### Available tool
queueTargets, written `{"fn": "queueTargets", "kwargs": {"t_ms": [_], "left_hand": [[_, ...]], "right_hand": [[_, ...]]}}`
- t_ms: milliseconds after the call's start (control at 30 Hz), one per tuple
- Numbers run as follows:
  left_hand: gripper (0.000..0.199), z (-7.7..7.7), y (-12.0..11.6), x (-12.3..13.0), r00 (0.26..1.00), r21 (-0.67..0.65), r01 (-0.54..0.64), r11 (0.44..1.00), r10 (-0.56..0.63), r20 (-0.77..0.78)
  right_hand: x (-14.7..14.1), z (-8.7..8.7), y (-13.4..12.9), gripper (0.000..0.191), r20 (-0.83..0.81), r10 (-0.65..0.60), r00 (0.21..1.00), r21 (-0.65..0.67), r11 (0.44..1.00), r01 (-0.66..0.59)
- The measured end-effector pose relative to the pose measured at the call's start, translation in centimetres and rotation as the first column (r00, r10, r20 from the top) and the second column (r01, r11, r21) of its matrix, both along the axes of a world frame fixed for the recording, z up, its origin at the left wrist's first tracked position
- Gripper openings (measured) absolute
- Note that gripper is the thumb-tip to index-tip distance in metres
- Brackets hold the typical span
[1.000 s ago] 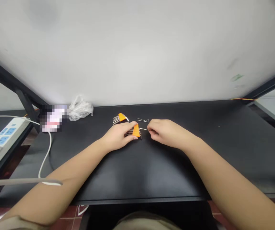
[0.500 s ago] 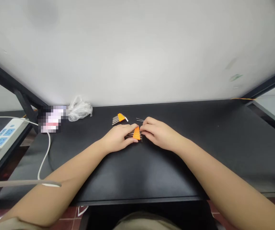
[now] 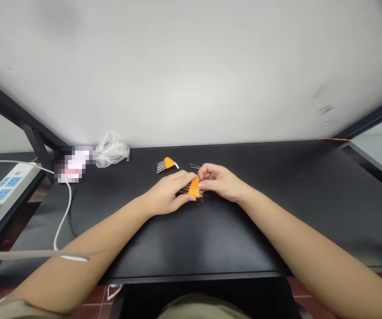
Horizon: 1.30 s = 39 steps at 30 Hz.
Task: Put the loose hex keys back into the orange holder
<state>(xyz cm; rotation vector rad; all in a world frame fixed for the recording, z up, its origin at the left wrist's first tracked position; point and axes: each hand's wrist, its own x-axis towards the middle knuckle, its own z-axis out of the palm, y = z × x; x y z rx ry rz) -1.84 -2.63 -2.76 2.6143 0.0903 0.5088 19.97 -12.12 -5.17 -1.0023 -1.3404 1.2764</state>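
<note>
Near the middle of the black table, my left hand [image 3: 169,193] grips an orange holder [image 3: 194,188] between thumb and fingers. Several metal hex keys run through this holder and stick out on both sides. My right hand [image 3: 220,180] is closed at the holder's upper right edge, its thumb touching the orange part; whether it also pinches a key is hidden. Just behind the right fingers lie thin metal keys [image 3: 195,166]. A second orange holder [image 3: 169,162] with several hex keys rests on the table behind my left hand.
A crumpled clear plastic bag [image 3: 112,151] and a blurred-out item [image 3: 74,164] lie at the back left. A white cable [image 3: 68,208] crosses above my left forearm. Power strips [image 3: 6,188] stand at far left. A wall [image 3: 191,79] rises behind the table [image 3: 191,257].
The held orange holder has shifted slightly right and tilted, with my left hand following. My right thumb has moved up onto the holder's edge, and its fingers are curled more.
</note>
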Motion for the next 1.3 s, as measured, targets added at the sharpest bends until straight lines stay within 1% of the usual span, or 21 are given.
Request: {"fn": "queueTargets", "kwargs": {"t_ms": [67,100,133,167,200,233,267,300,333,367,433,533,700,833,900,933,1000,1067,1100,1200,1300], "left_hand": [[0.036,0.1,-0.4,0.0,1.000,0.016,-0.002,1.000,0.002,-0.009],[0.035,0.1,-0.5,0.0,1.000,0.032,-0.008,0.999,0.009,-0.023],[0.035,0.1,-0.5,0.0,0.999,0.052,-0.017,0.999,0.019,-0.041],[0.035,0.0,-0.4,0.0,0.998,0.075,-0.030,0.997,0.034,-0.061],[0.035,0.0,-0.3,0.0,0.996,0.097,-0.046,0.994,0.054,-0.078],[0.036,-0.2,-0.1,0.1,0.993,0.113,-0.068,0.991,0.078,-0.089],[0.037,-0.3,0.2,0.1,0.990,0.123,-0.096,0.988,0.108,-0.094],[0.039,-0.4,0.4,0.1,0.986,0.126,-0.128,0.984,0.140,-0.092],[0.040,-0.6,0.7,0.1,0.981,0.122,-0.160,0.979,0.171,-0.086],[0.042,-0.7,0.9,0.1,0.977,0.117,-0.190,0.975,0.200,-0.080],[0.041,-0.9,1.3,0.1,0.968,0.107,-0.231,0.967,0.239,-0.075],[0.038,-1.0,1.6,0.1,0.962,0.107,-0.252,0.962,0.260,-0.077],[0.039,-0.9,1.6,0.1,0.961,0.114,-0.257,0.960,0.266,-0.077],[0.040,-1.0,1.8,0.1,0.964,0.102,-0.249,0.963,0.257,-0.073],[0.041,-1.0,1.9,0.1,0.967,0.096,-0.236,0.967,0.244,-0.073],[0.042,-1.0,1.9,0.1,0.969,0.095,-0.230,0.968,0.238,-0.074],[0.042,-1.0,2.0,0.1,0.971,0.096,-0.219,0.971,0.227,-0.076],[0.042,-1.0,1.9,0.1,0.973,0.093,-0.213,0.973,0.220,-0.074],[0.042,-1.0,1.9,0.1,0.974,0.091,-0.209,0.974,0.216,-0.072],[0.041,-1.0,1.8,0.1,0.976,0.082,-0.203,0.976,0.208,-0.067],[0.042,-1.1,1.8,0.1,0.979,0.074,-0.192,0.979,0.196,-0.049]], "right_hand": [[-0.5,-0.2,0.1,0.035,-0.051,-0.002,0.999,-0.011,1.000,0.001],[-0.6,-0.2,0.2,0.034,-0.028,-0.010,1.000,-0.009,1.000,0.009],[-0.5,-0.1,0.2,0.032,0.034,-0.038,0.999,0.003,0.999,0.038],[-0.3,-0.1,0.2,0.029,0.137,-0.099,0.986,0.038,0.995,0.095],[0.1,0.0,0.2,0.028,0.271,-0.192,0.943,0.107,0.980,0.168],[0.6,0.0,0.2,0.027,0.411,-0.301,0.860,0.208,0.950,0.234],[1.2,-0.1,0.2,0.024,0.530,-0.410,0.742,0.323,0.907,0.271],[1.8,-0.2,0.3,0.022,0.609,-0.500,0.616,0.428,0.861,0.275],[2.3,-0.3,0.3,0.021,0.657,-0.556,0.509,0.502,0.826,0.255],[2.8,-0.5,0.4,0.022,0.690,-0.578,0.436,0.539,0.812,0.224],[3.4,-0.9,0.5,0.026,0.744,-0.565,0.355,0.542,0.822,0.173],[3.4,-1.1,0.6,0.025,0.807,-0.524,0.272,0.508,0.851,0.131],[2.4,-0.3,0.2,0.020,0.855,-0.486,0.183,0.468,0.873,0.135],[1.7,0.6,-0.3,0.012,0.912,-0.396,0.105,0.382,0.915,0.131],[1.4,0.9,-0.6,0.009,0.925,-0.364,0.112,0.353,0.930,0.108],[1.3,1.1,-0.7,0.008,0.922,-0.360,0.139,0.351,0.932,0.088],[1.2,1.4,-0.9,0.007,0.902,-0.365,0.230,0.364,0.930,0.047],[1.1,1.7,-1.1,0.008,0.869,-0.375,0.324,0.387,0.922,0.028],[1.0,1.8,-1.2,0.008,0.853,-0.379,0.358,0.397,0.918,0.024],[0.9,2.1,-1.3,0.009,0.822,-0.375,0.428,0.412,0.911,0.007],[0.9,2.1,-1.3,0.009,0.806,-0.357,0.473,0.412,0.911,-0.013]]}}
